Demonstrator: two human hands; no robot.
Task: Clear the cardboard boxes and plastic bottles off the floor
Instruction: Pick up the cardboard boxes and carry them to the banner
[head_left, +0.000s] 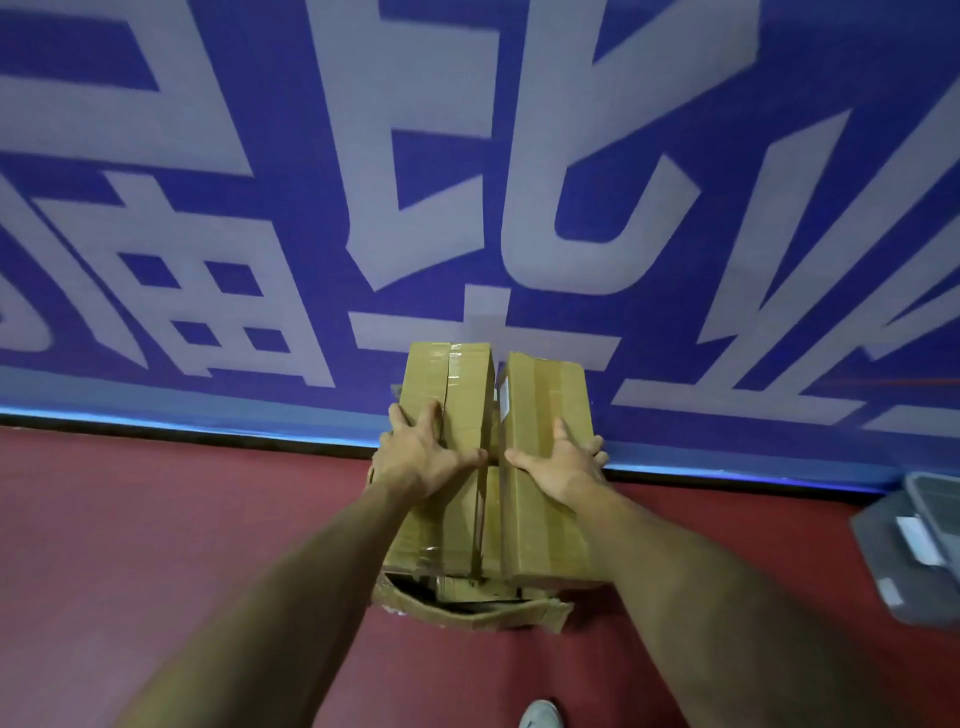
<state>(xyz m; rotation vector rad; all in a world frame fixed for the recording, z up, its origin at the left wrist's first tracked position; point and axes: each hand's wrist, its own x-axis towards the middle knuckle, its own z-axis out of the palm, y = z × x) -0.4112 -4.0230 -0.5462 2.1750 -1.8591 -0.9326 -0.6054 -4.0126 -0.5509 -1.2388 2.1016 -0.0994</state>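
Where the load sits: left box (457, 374) and right box (545, 384), both taped, lie side by side atop a torn carton (467, 610) on the red floor (156, 519), near the blue wall (260, 395).
Left hand (423, 457): flat, fingers spread, pressing on the left box's top.
Right hand (563, 462): fingers curled over the right box's outer edge.
Likely hazard: the pair is only squeezed together, so uneven pressure could let one box slip free on lifting.
Second hazard: the torn carton may sag and tip the stack.
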